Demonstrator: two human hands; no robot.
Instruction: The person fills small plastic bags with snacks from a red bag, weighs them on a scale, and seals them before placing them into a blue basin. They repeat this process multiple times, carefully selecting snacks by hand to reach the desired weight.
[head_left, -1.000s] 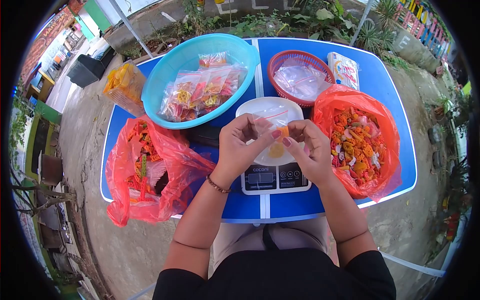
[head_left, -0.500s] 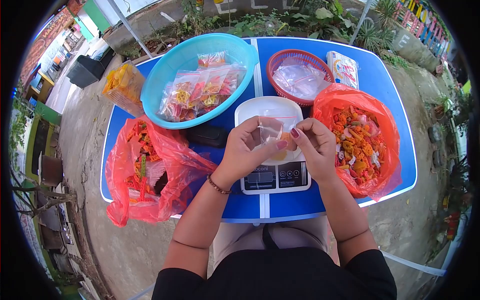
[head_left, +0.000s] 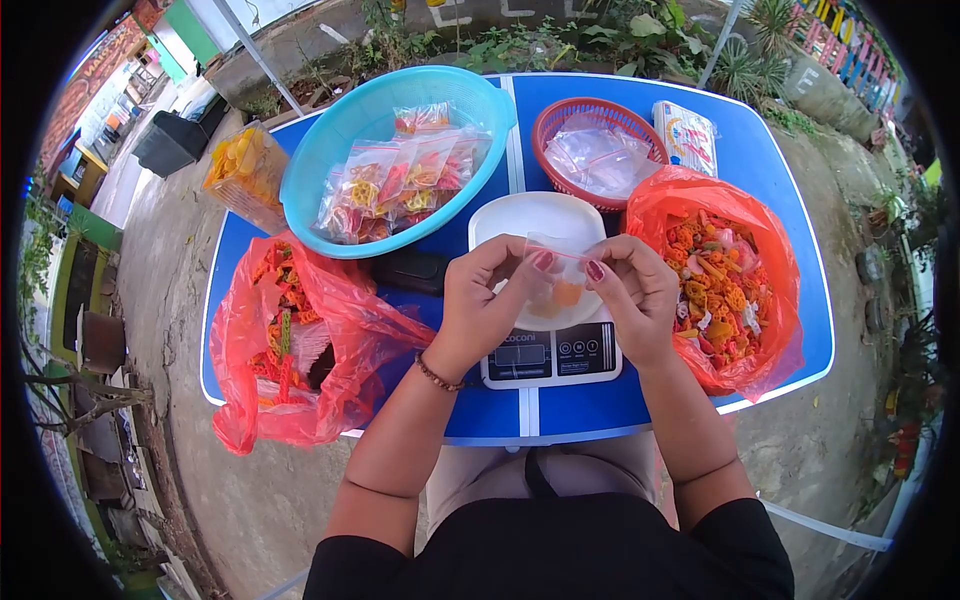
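Note:
Between both hands, over the scale, is a small clear zip-lock bag (head_left: 556,290) with a little orange piece showing in its lower part. My left hand (head_left: 492,298) pinches the bag's left side near its top, thumb against the fingers. On the other side, my right hand (head_left: 637,290) grips the top right corner the same way. Beneath them stands a white digital kitchen scale (head_left: 552,367) with a white tray (head_left: 520,213) on it; the hands hide part of the tray.
A turquoise basin (head_left: 298,205) holds several filled bags. Red plastic bags of colourful snacks stand left (head_left: 240,400) and right (head_left: 780,330). A red basket (head_left: 545,160) holds clear bags. Further off are a wrapped pack (head_left: 686,138), a dark box (head_left: 410,270) and a tub of yellow pieces (head_left: 247,180).
My left thumb has moved up to the top edge of the zip-lock bag, and both thumbs are now close together there. The bag hangs flatter, facing me. Other things stay put.

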